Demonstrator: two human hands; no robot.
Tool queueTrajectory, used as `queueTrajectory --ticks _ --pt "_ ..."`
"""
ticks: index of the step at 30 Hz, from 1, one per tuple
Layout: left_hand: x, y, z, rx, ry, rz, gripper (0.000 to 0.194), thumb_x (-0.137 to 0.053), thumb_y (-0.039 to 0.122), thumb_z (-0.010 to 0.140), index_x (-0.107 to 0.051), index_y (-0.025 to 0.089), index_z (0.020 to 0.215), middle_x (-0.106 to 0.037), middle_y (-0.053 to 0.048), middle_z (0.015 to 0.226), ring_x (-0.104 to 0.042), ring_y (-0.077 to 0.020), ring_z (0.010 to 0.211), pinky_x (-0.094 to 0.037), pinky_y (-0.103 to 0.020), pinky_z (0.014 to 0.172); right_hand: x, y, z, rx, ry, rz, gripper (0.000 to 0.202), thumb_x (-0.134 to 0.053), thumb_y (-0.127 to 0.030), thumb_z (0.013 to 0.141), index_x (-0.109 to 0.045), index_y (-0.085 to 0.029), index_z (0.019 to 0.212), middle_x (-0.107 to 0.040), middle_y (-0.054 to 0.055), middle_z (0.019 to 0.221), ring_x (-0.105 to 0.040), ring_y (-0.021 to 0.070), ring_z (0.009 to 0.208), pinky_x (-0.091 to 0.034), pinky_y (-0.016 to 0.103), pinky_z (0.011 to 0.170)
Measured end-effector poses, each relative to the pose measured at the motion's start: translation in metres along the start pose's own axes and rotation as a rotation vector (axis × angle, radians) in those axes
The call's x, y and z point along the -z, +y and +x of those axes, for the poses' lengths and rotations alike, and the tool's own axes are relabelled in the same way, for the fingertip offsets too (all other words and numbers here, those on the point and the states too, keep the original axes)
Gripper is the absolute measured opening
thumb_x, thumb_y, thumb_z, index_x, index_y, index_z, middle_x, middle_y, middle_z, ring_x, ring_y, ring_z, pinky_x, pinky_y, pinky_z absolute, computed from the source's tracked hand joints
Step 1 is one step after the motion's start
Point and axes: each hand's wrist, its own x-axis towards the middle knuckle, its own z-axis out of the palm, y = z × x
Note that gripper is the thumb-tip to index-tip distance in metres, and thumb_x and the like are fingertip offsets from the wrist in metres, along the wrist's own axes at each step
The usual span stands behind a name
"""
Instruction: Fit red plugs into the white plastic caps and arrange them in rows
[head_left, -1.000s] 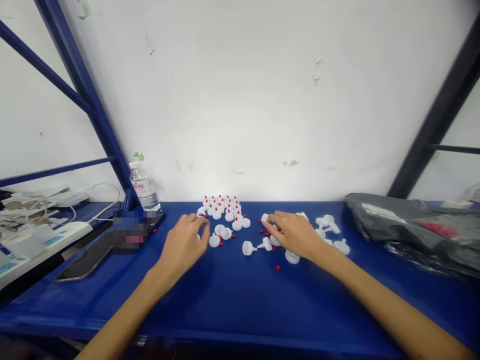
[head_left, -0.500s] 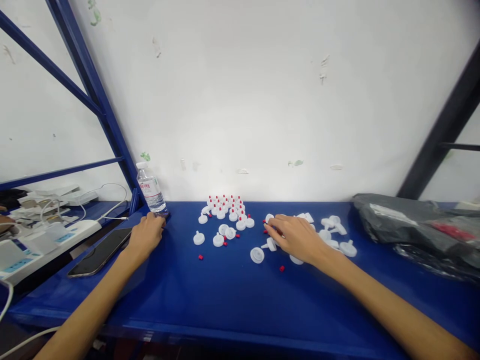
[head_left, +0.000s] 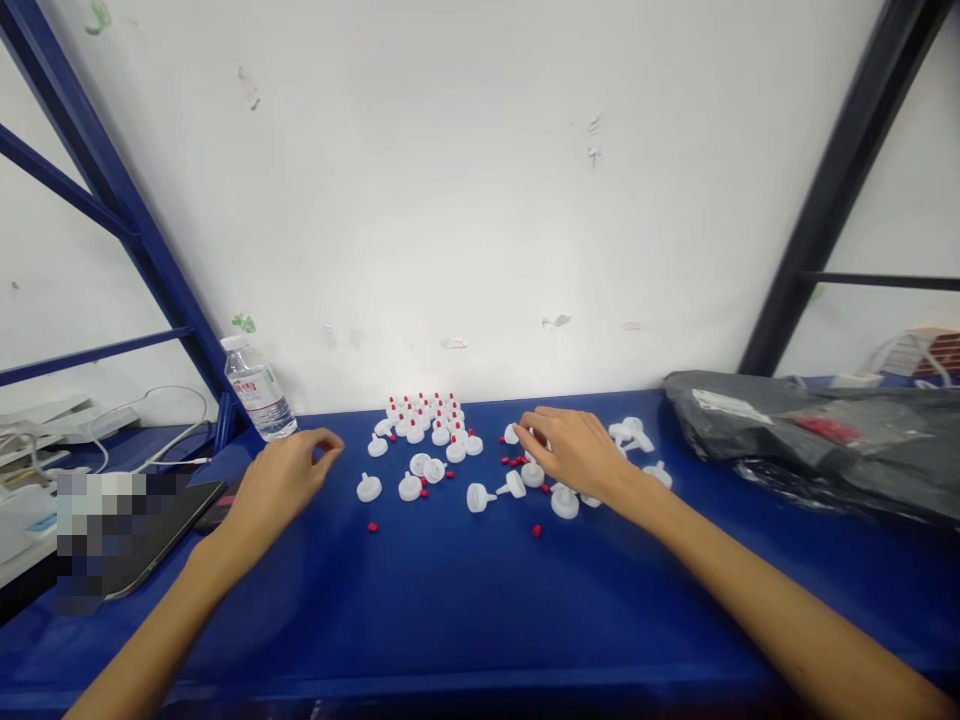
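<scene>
My left hand [head_left: 289, 477] hovers above the blue table, thumb and fingers apart, with nothing between them. Over the right-hand group of white nozzle caps [head_left: 565, 502] is my right hand [head_left: 574, 448], its fingers bent down and fingertips by a white cap [head_left: 511, 434]; whether it grips that cap is unclear. Several white caps with red tips [head_left: 440, 434] stand upright in a cluster at the back middle. Loose white caps [head_left: 369, 488] lie in front of them. Small red tips [head_left: 537, 531] are scattered around both groups.
A water bottle [head_left: 259, 390] stands at the back left, near the blue frame [head_left: 161, 270]. On the left lie a phone [head_left: 161, 535], a dark object [head_left: 216, 510] and white cables. A dark plastic bag [head_left: 787, 440] occupies the right side, against the wall.
My left hand has come away from the dark object beside the bottle and opened. The caps under my right hand have shifted about. The whole view has turned slightly right.
</scene>
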Motion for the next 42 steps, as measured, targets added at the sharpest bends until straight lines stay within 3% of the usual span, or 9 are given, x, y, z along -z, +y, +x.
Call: queueTrajectory --ticks 7,13,17,21,25,27,30,33,42 --pt "-0.023 0.126 -0.009 -0.35 -0.158 -0.308 0.021 -0.055 0.03 0.086 -0.075 0.025 0.091 -0.077 -0.003 0.091 -0.067 -0.0214 0.075 -0.047 -0.032 0.069 0.002 0.005 0.002 -0.039 -0.017 -0.002 0.033 -0.04 -0.033 0.102 -0.062 -0.021 0.08 -0.065 0.0 0.073 -0.055 0.0135 0.062 -0.024 0.027 0.058" --pt "-0.049 0.161 0.006 -0.431 -0.201 -0.346 0.023 -0.053 0.028 0.088 -0.076 0.023 0.087 -0.077 -0.005 0.086 -0.068 -0.0222 0.077 -0.046 -0.031 0.069 0.002 0.006 0.001 -0.043 -0.016 0.005 0.034 -0.039 -0.034 0.102 -0.061 -0.021 0.08 -0.066 0.001 0.073 -0.056 0.014 0.062 -0.023 0.026 0.057" --pt "-0.029 0.133 0.038 -0.385 -0.042 -0.277 0.032 -0.045 0.028 0.089 -0.075 0.02 0.085 -0.076 -0.006 0.086 -0.068 -0.0233 0.08 -0.048 -0.033 0.076 0.002 0.005 0.0 -0.045 -0.023 0.034 0.032 -0.039 -0.034 0.102 -0.063 -0.022 0.085 -0.066 0.001 0.076 -0.057 0.0141 0.065 -0.028 0.026 0.059" --pt "-0.018 0.071 0.078 -0.185 -0.007 -0.224 0.034 -0.047 0.036 0.086 -0.075 0.021 0.098 -0.076 -0.006 0.105 -0.067 -0.0256 0.1 -0.047 -0.032 0.09 -0.002 0.001 0.004 -0.014 -0.021 0.121 0.026 -0.042 -0.039 0.101 -0.062 -0.024 0.11 -0.067 0.004 0.097 -0.062 0.0163 0.082 -0.039 0.026 0.068" --pt "-0.036 0.014 0.099 -0.025 -0.073 -0.238 0.042 -0.044 0.039 0.084 -0.072 0.018 0.109 -0.074 -0.009 0.11 -0.067 -0.026 0.102 -0.048 -0.033 0.089 -0.016 -0.009 0.024 0.059 -0.104 0.2 0.054 -0.051 -0.054 0.094 -0.044 -0.029 0.142 -0.049 0.013 0.14 -0.057 0.0276 0.116 -0.044 0.04 0.094" --pt "-0.049 -0.002 0.1 0.007 -0.086 -0.238 0.043 -0.047 0.039 0.082 -0.071 0.015 0.109 -0.075 -0.011 0.104 -0.069 -0.0264 0.094 -0.05 -0.034 0.083 -0.027 -0.016 0.039 0.072 -0.223 0.237 0.078 -0.053 -0.066 0.087 -0.029 -0.032 0.153 -0.027 0.015 0.157 -0.037 0.0381 0.138 -0.036 0.05 0.106" --pt "-0.063 -0.012 0.099 0.016 -0.1 -0.248 0.042 -0.05 0.04 0.078 -0.07 0.013 0.104 -0.074 -0.011 0.093 -0.069 -0.0258 0.082 -0.051 -0.033 0.074 -0.046 -0.03 0.064 0.056 -0.4 0.29 0.098 -0.049 -0.081 0.079 -0.015 -0.034 0.158 0.0 0.011 0.166 -0.004 0.0477 0.148 -0.021 0.062 0.113" --pt "-0.068 -0.014 0.097 -0.016 -0.098 -0.278 0.044 -0.049 0.041 0.079 -0.067 0.014 0.108 -0.073 -0.011 0.094 -0.068 -0.0246 0.082 -0.051 -0.033 0.075 -0.065 -0.043 0.085 0.041 -0.473 0.344 0.092 -0.035 -0.084 0.082 -0.014 -0.036 0.158 0.003 0.005 0.167 0.003 0.0472 0.148 -0.013 0.065 0.115" --pt "-0.073 -0.016 0.095 -0.098 -0.134 -0.395 0.032 -0.055 0.036 0.074 -0.076 0.02 0.092 -0.076 -0.006 0.095 -0.068 -0.0243 0.088 -0.05 -0.03 0.081 -0.102 -0.055 0.107 0.137 -0.316 0.244 0.06 -0.032 -0.065 0.096 -0.047 -0.032 0.144 -0.032 0.011 0.158 -0.029 0.0382 0.142 -0.029 0.055 0.11"
